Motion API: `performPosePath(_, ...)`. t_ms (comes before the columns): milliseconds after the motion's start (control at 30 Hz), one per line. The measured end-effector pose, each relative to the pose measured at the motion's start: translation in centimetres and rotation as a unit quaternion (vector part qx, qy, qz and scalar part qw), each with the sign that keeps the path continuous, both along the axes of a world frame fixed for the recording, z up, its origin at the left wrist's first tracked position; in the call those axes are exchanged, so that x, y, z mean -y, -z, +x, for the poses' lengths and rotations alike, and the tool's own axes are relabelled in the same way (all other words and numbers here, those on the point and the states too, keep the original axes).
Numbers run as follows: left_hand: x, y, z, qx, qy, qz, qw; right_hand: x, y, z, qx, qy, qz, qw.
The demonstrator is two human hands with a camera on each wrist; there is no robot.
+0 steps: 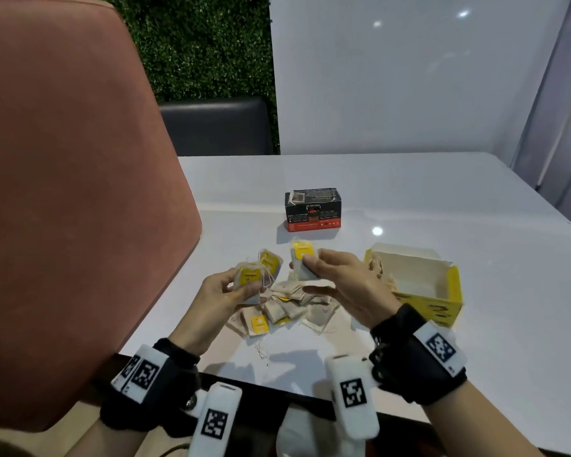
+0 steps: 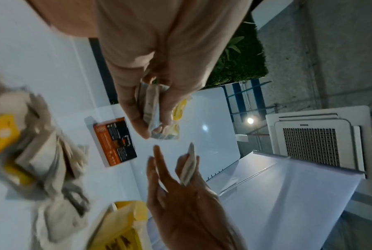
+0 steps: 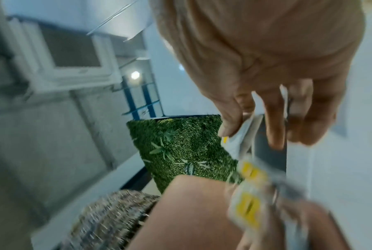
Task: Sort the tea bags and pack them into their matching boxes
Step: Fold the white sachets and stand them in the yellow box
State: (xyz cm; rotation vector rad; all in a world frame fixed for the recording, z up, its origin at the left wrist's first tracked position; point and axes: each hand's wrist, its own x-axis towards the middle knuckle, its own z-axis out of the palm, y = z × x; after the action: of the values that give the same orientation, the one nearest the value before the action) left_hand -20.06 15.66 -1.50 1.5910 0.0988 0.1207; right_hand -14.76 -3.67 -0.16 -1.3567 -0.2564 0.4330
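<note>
Both hands pinch yellow-tagged tea bags above the surface: my left hand (image 1: 226, 288) a small stack (image 1: 249, 278), right hand (image 1: 338, 285) one bag (image 1: 302, 262). Light, limp, tangly strings; I'd grip flat by the paper body.

On the tabletop (image 1: 442, 206) bare surface lies open to the right of and behind the black box (image 1: 313, 210), and between it and the yellow box (image 1: 419, 285). The loose tea bag pile (image 1: 287, 308) fills the near middle. The pink chair back (image 1: 73, 192) walls off the left edge, and the yellow box's open top faces up, unblocked
</note>
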Motion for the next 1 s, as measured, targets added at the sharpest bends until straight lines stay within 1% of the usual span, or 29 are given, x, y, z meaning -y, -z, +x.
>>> performPosePath(67,0.6,0.0,0.0,-0.015,0.001,-0.034,0.999,-0.8,0.5,-0.9,-0.035,-0.009,0.041,0.999)
performPosePath(133,0.9,-0.2,-0.1,-0.027,0.015,-0.057,0.998,-1.6,1.0,-1.3,-0.045,-0.006,0.058,0.997)
performPosePath(267,1.2,-0.5,-0.3,-0.053,0.037,-0.103,0.993,-2.2,1.5,-1.3,-0.081,0.046,0.094,0.991)
performPosePath(367,0.9,-0.5,-0.6,-0.074,0.045,-0.147,0.985,-2.1,1.5,-1.1,-0.119,0.062,0.129,0.983)
performPosePath(500,0.7,-0.4,-0.7,-0.089,0.049,-0.213,0.972,-1.8,1.4,-0.8,-0.104,0.088,0.131,0.982)
performPosePath(633,0.5,-0.2,-0.2,-0.129,-0.004,-0.304,0.944,-1.4,1.5,-0.5,-0.061,0.087,0.125,0.986)
performPosePath(733,0.7,-0.2,0.2,-0.178,-0.006,-0.345,0.922,-1.9,1.6,-0.6,-0.029,0.072,0.068,0.995)
performPosePath(867,1.7,-0.5,0.3,-0.223,0.064,-0.384,0.894,-3.6,1.2,-0.1,0.023,0.059,-0.044,0.997)
performPosePath(933,2.2,-0.6,0.3,-0.227,0.084,-0.393,0.887,-4.5,1.1,0.4,0.044,0.051,-0.087,0.994)
performPosePath(1000,2.6,-0.8,0.4,-0.221,0.081,-0.383,0.893,-5.1,1.1,0.8,0.075,0.044,-0.146,0.985)
